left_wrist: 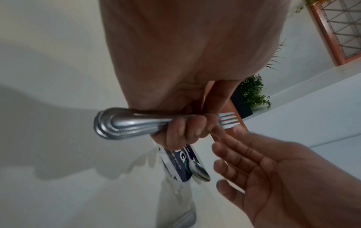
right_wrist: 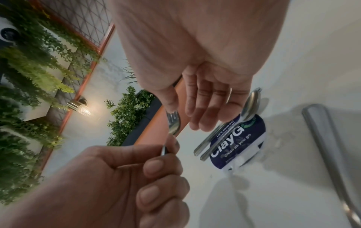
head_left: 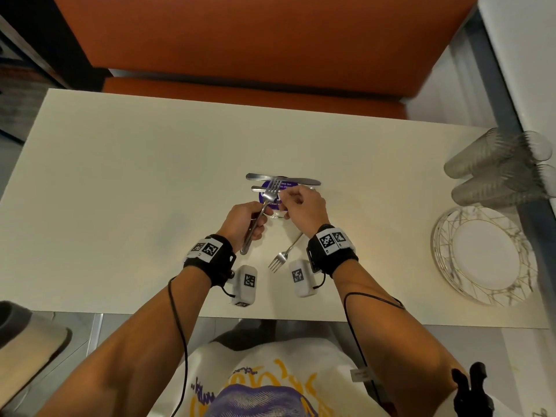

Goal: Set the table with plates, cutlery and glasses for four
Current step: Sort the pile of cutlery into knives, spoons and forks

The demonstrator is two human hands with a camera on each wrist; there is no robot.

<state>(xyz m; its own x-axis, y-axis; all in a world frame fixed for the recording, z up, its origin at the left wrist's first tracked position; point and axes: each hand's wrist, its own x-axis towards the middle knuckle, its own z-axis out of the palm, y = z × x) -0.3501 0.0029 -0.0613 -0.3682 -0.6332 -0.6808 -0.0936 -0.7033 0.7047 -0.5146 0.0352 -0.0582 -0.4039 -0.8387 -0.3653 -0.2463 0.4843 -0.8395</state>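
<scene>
**Currently: forks held in the left hand, cutlery being sorted at table centre**

A bundle of forks is gripped by the handles in the left hand, fingers curled round them, tines pointing toward twelve o'clock above the middle of the table. The right hand is seen at three o'clock of the tines; its fingers are loosely extended in the wrist views, and the thumb seems to touch the tines, though a firm pinch cannot be confirmed. Just beyond, at twelve o'clock, a knife and a spoon are laid across a round purple sticker on the tabletop. A single fork lies at six o'clock of the right hand, tines toward the table's near edge. Well apart at three o'clock, a stack of plates is set near the right edge, with clear glasses lying on their sides at about two o'clock. An orange bench runs along the far side.

The step in hand is judged to be the separating of one fork from the bundle. It is best done by pinching a single neck below the tines while the rest stay clamped, so that none slide out and clatter. No place has yet been laid; the task is judged barely begun.
</scene>
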